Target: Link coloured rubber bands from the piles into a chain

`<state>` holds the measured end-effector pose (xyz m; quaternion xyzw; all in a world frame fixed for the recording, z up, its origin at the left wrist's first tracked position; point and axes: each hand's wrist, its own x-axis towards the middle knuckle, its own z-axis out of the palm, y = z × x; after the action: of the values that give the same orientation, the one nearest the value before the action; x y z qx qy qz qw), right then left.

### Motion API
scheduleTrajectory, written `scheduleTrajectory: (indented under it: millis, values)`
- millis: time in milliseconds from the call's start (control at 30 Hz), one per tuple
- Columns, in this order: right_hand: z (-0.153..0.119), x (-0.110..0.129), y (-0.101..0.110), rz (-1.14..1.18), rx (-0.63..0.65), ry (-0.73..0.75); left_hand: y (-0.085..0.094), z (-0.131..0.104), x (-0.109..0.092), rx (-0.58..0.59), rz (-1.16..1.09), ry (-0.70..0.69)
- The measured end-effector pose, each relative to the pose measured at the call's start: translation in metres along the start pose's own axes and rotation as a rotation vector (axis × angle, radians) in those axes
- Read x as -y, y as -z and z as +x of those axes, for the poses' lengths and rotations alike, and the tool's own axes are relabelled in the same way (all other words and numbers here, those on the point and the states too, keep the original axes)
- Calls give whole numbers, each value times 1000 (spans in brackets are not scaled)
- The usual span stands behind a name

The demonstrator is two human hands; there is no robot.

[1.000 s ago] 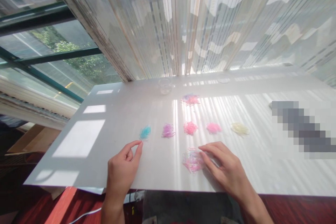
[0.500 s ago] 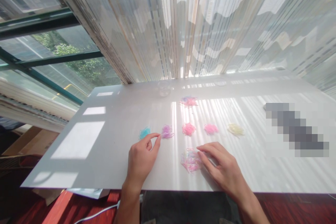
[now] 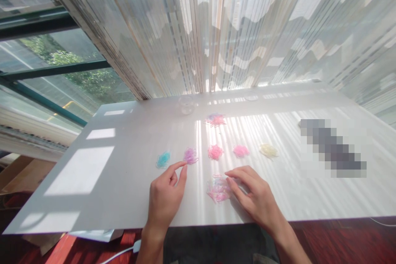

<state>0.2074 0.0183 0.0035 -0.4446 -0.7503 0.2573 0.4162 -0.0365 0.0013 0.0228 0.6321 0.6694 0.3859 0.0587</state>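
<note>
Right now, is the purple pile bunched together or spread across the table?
Bunched: the purple pile forms one loose clump beyond the left hand, apart from the blue pile.

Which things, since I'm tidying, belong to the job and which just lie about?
Likely in the job:
near mixed pile, by right hand
purple pile, by left hand
blue pile
coral pile
pink pile
yellow pile
far mixed pile

Likely lying about:
clear container, perhaps
blurred dark object
cardboard box

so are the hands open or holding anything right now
Left hand: pinched closed by the purple pile; can't tell if holding anything.
Right hand: slightly open, at the edge of the mixed pile.
</note>
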Motion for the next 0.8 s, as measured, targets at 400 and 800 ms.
scheduleTrajectory:
  millis: [400,800]
  values:
    - [3,4,0,-80,45,81,-18,-15,-15,337,-147,-419]
    - [2,8,-4,-150,101,155,-26,-14,-12,293,-129,-388]
